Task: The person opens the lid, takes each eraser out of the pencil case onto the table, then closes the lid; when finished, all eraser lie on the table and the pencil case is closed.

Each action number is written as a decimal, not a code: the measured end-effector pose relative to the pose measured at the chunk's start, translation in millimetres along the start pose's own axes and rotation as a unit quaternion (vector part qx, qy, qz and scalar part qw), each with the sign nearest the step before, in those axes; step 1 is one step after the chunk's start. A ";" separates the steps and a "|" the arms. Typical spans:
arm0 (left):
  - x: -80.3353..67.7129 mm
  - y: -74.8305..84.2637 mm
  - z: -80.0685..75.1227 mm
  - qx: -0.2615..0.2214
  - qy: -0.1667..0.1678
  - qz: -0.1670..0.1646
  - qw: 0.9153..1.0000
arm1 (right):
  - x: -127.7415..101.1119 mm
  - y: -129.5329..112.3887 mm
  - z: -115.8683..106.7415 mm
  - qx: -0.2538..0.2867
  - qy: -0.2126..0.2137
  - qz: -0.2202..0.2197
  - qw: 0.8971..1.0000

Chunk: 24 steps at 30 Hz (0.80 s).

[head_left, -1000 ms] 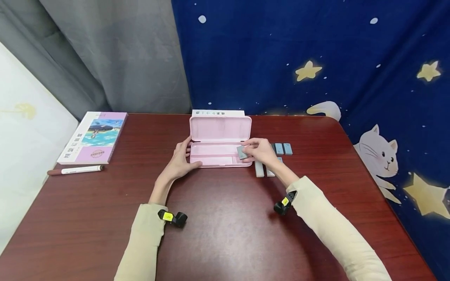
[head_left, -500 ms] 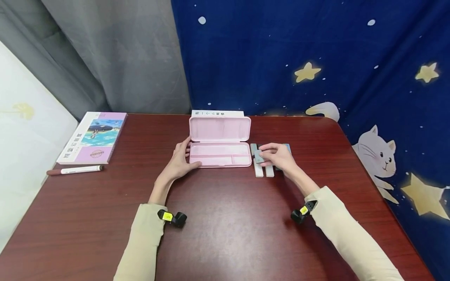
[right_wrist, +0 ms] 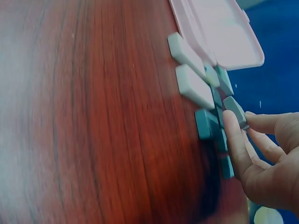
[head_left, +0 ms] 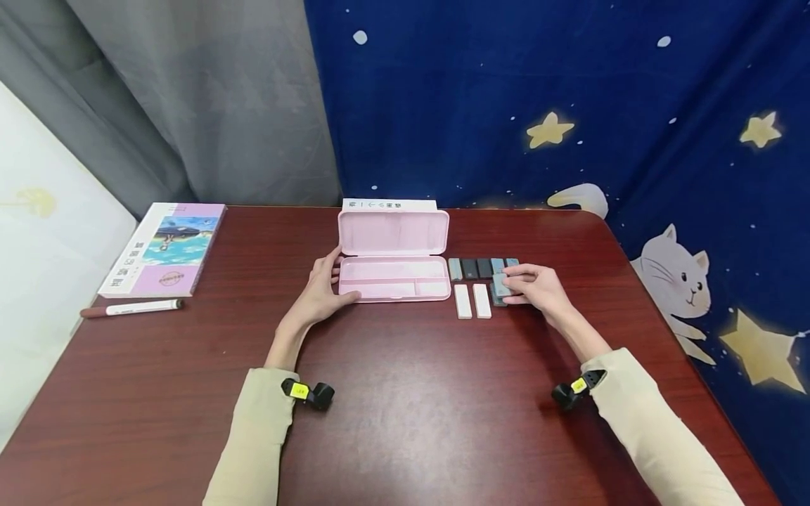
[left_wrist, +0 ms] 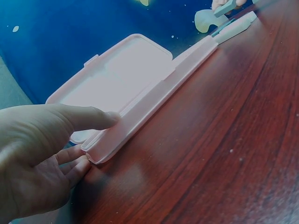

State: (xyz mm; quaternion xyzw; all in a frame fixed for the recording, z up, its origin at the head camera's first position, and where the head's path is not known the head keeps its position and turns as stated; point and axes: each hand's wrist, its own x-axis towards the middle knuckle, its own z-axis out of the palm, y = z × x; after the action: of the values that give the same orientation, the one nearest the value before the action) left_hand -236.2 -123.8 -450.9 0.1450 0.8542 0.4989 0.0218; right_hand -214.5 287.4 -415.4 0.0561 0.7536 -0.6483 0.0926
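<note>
My right hand (head_left: 536, 287) sits just to the right of the open pink plastic pencil case (head_left: 394, 277), with thumb and fingers pinching a small grey-blue rectangular eraser block (head_left: 501, 284); in the right wrist view that same block (right_wrist: 236, 112) is caught between my thumb tip and fingertips (right_wrist: 256, 122), slightly raised above the other pieces. My left hand (head_left: 324, 289) is at the case's left end, fingers fairly straight, thumb laid along the front lip and the rest against the end wall; the left wrist view shows the thumb (left_wrist: 88, 117) resting on the case rim (left_wrist: 154, 98) and the fingers tucked under the corner, so it is steadying the case without closing round it. The case lies near the middle of the dark red wooden table (head_left: 405, 393), its lid (head_left: 394, 232) standing up behind the shallow tray, and I can see the tray's divided compartments. Just right of the case is a back row of small grey and dark grey blocks (head_left: 476, 268), with two white rectangular erasers (head_left: 472, 301) lying side by side in front of them, nearer me. A darker teal block (right_wrist: 206, 123) lies flat on the table just beside my thumb. Well apart, at the far left of the table, are a paperback book with a lilac and sea-picture cover (head_left: 164, 247) and a white marker pen with a brown cap (head_left: 131, 308) in front of it.
</note>
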 end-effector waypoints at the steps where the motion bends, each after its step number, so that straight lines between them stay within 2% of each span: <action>1: -0.1 0.4 -0.1 0.000 -0.001 -0.001 1.000 | -0.5 1.8 -3.3 0.003 0.001 -0.002 1.000; 5: -0.1 2.0 -0.3 0.001 -0.005 -0.005 1.000 | -1.6 8.1 -14.8 0.015 0.008 -0.003 1.000; 10: -0.2 2.0 -0.8 0.008 -0.006 -0.010 1.000 | -2.0 11.9 -23.7 0.006 0.016 0.005 1.000; 17: -0.2 0.4 -0.4 0.001 -0.005 -0.013 1.000 | -0.1 16.1 -24.4 -0.034 0.011 0.019 0.999; 24: 0.2 1.0 0.3 -0.001 -0.005 -0.011 1.000 | 0.2 17.0 -20.1 -0.082 0.036 0.005 0.996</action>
State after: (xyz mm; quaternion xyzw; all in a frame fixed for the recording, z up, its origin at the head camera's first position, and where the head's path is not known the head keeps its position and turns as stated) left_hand -236.2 -123.0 -450.1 0.1377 0.8550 0.4989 0.0321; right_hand -212.5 309.8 -429.0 0.0749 0.8070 -0.5812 0.0730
